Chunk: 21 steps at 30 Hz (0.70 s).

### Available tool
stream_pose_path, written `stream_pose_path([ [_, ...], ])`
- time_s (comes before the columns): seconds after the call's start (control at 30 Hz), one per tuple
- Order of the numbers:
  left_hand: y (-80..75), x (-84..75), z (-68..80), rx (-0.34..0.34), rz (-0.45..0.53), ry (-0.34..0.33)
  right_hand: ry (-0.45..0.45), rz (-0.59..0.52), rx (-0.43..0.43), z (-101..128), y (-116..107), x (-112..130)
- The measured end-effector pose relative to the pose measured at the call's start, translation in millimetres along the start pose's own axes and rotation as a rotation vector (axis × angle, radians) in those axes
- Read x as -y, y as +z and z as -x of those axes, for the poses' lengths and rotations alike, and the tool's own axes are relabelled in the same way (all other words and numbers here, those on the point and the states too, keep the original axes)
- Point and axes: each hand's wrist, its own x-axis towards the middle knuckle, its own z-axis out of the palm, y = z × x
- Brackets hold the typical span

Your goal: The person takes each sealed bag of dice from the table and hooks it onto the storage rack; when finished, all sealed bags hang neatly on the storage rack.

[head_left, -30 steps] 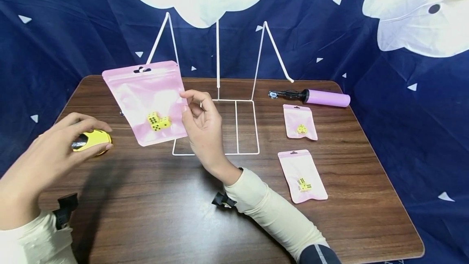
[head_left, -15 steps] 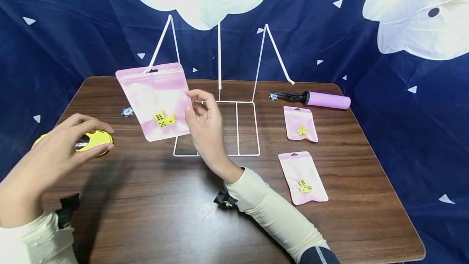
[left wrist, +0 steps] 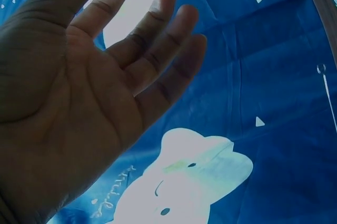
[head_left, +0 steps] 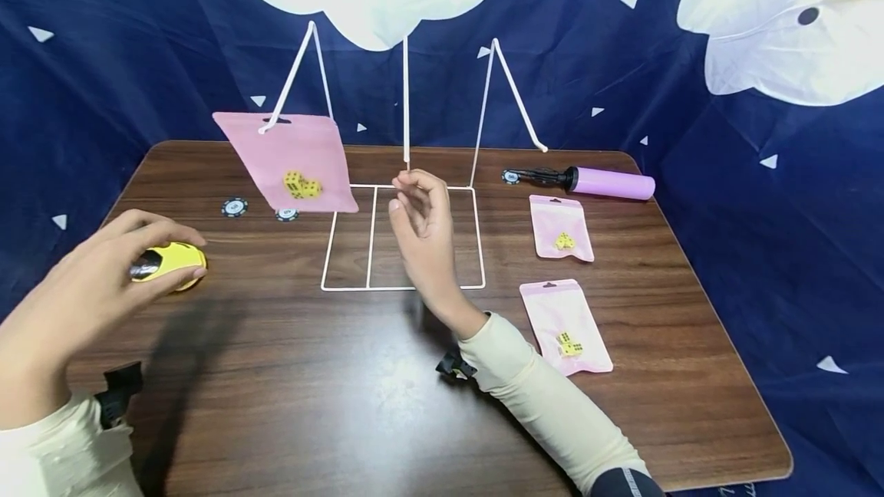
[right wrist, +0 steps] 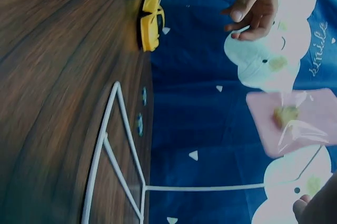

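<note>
Pink pouch (head_left: pixel 286 162) on rack hook (head_left: pixel 265 127), left of right-hand fingers (head_left: pixel 409 184), apart.

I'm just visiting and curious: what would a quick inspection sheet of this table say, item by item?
Surface: brown wood-grain table, bare in front.
Job's things: pink pouch with yellow dice hangs by its top hole on the left arm of the white wire rack; two more pink pouches lie flat on the right.
Clutter: yellow toy car, two poker chips, purple pump at the back right.
Hands: left hand hovers with relaxed fingers over the toy car; right hand is raised before the rack, holding nothing.
Cables: nothing seen.
Surroundings: dark blue cloth backdrop with white clouds.
</note>
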Motion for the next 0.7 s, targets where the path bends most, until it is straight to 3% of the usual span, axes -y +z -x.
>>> stream_pose_path([
  [0.27, 2.8, 2.1, -0.9, -0.020, 0.052, 0.055, -0.008, 0.023, -0.029, -2, -20, -6],
  [0.47, 4.0, 3.1, -1.5, 0.010, 0.048, 0.049, 0.008, 0.046, -0.060, -3, -36, -7],
  [0.7, 9.9, -5.8, -6.1, 0.029, 0.022, 0.109, 0.028, 0.048, -0.087, -5, -49, -5],
])
